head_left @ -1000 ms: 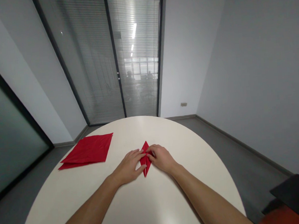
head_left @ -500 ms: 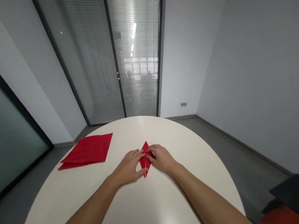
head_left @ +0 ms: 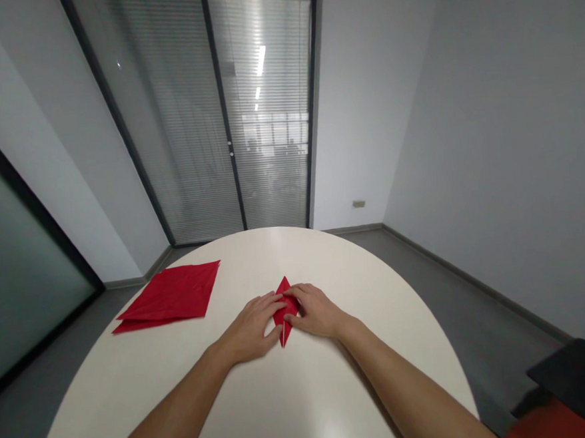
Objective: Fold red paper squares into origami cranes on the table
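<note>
A person's two bare hands work on a small piece of red folded paper (head_left: 289, 307), a narrow diamond lying at the middle of a round, cream-white desk (head_left: 295, 399), one point facing the far side and one the near side. The left hand (head_left: 252, 325) is loosely spread, its fingertips resting on the diamond's left side and its thumb apart from them near the lower point. The right hand (head_left: 322, 312) is half open and curved, index finger and thumb parted, their tips on the paper; whether it pinches an edge cannot be told. A pale line runs along the middle of the diamond's near half. On the far left of the desk, well apart from the hands, lie larger red sheets (head_left: 175, 292), overlapping slightly askew. Beyond the desk stands a dark-framed glass partition (head_left: 274, 173) with horizontal blinds.
</note>
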A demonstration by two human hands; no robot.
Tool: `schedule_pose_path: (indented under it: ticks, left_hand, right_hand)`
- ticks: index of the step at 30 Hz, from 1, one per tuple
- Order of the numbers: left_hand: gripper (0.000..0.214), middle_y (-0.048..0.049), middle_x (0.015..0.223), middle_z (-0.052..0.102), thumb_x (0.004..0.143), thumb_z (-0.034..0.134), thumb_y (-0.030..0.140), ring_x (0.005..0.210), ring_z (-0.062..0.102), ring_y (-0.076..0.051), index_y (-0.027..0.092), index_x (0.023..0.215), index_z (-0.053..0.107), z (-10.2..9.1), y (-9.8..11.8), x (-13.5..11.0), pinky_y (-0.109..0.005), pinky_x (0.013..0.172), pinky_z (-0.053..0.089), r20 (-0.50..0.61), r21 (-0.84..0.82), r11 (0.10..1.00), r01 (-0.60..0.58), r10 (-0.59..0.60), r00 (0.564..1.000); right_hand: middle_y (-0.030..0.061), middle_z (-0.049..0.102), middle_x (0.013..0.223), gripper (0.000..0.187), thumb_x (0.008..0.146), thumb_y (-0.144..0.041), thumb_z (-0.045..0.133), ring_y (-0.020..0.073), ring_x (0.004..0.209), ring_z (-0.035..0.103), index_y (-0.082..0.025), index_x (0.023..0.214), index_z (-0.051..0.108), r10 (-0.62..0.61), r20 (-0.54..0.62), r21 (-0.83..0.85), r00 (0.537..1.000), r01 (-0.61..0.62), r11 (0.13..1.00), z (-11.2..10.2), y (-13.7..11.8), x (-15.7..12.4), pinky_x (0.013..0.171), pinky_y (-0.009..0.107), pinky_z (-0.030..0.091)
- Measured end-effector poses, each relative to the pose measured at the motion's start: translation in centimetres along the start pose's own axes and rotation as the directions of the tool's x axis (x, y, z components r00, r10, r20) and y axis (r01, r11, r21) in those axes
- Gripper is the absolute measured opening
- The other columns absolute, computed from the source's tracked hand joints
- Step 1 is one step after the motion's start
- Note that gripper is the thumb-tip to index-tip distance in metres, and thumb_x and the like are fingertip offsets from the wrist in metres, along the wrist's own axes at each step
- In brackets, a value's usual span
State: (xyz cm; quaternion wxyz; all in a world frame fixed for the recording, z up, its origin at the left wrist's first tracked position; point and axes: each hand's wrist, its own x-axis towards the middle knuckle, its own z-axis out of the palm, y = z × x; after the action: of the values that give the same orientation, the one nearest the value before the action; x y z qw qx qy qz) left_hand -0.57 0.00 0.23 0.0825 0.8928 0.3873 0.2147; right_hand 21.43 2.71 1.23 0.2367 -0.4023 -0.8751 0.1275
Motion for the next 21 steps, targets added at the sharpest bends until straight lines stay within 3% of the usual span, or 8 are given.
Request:
schedule_pose_path:
  ticks: [6, 11, 17, 19, 21]
  left_hand:
    - [0.049, -0.0061, 0.146, 0.055, 0.091, 0.045, 0.014, 0.138, 0.045, -0.025, 0.025, 0.137, 0.057, 0.33, -0.57, 0.12, -0.049, 0.118, 0.036, 0.017, 0.022, 1.0, 0.01, -0.01, 1.0]
    - [0.044, -0.0066, 0.146, 0.055, 0.094, 0.046, 0.019, 0.138, 0.046, -0.025, 0.024, 0.137, 0.058, 0.29, -0.49, 0.15, -0.049, 0.118, 0.036, 0.023, 0.024, 0.999, 0.026, -0.027, 0.999]
    - [0.043, -0.0076, 0.146, 0.055, 0.093, 0.053, 0.026, 0.137, 0.047, -0.026, 0.024, 0.136, 0.058, 0.3, -0.38, 0.14, -0.049, 0.117, 0.036, 0.006, 0.024, 1.0, 0.008, -0.008, 1.0]
    - [0.044, -0.0087, 0.146, 0.055, 0.092, 0.056, 0.028, 0.137, 0.047, -0.027, 0.023, 0.136, 0.058, 0.25, -0.31, 0.13, -0.049, 0.117, 0.036, 0.006, 0.029, 1.0, 0.01, -0.01, 1.0]
    - [0.045, -0.0091, 0.146, 0.055, 0.091, 0.058, 0.029, 0.136, 0.048, -0.027, 0.023, 0.135, 0.059, 0.14, -0.19, 0.1, -0.049, 0.117, 0.036, -0.002, 0.029, 1.0, 0.011, -0.011, 1.0]
  right_hand:
    - [0.016, 0.054, 0.142, 0.072, 0.077, -0.046, 0.075, 0.0316, 0.132, 0.047, -0.018, 0.139, 0.052, 0.022, 0.093, 0.033, 0.995, -0.025, 0.999, -0.08, 0.07, -0.41, 0.113, 0.05, 0.031]
    - [0.0166, 0.039, 0.155, 0.099, 0.068, -0.062, 0.077, 0.0365, 0.144, 0.032, -0.023, 0.151, 0.039, 0.091, 0.204, 0.046, 0.975, -0.103, 0.994, -0.13, 0.13, -0.57, 0.118, 0.059, 0.014]
    - [0.0177, 0.026, 0.162, 0.12, 0.059, -0.071, 0.078, 0.0391, 0.149, 0.019, -0.02, 0.156, 0.028, 0.111, 0.298, 0.039, 0.948, -0.128, 0.991, -0.53, 0.0, -0.62, 0.12, 0.061, 0.005]
    - [0.0178, 0.027, 0.161, 0.117, 0.062, -0.071, 0.077, 0.0393, 0.149, 0.02, -0.019, 0.156, 0.029, 0.106, 0.293, 0.035, 0.95, -0.122, 0.992, -0.73, -0.15, -0.6, 0.12, 0.061, 0.007]
    - [0.0173, 0.039, 0.155, 0.093, 0.077, -0.065, 0.068, 0.0361, 0.144, 0.033, -0.018, 0.152, 0.038, 0.084, 0.22, 0.047, 0.972, -0.097, 0.994, -0.82, -0.22, -0.5, 0.119, 0.057, 0.017]
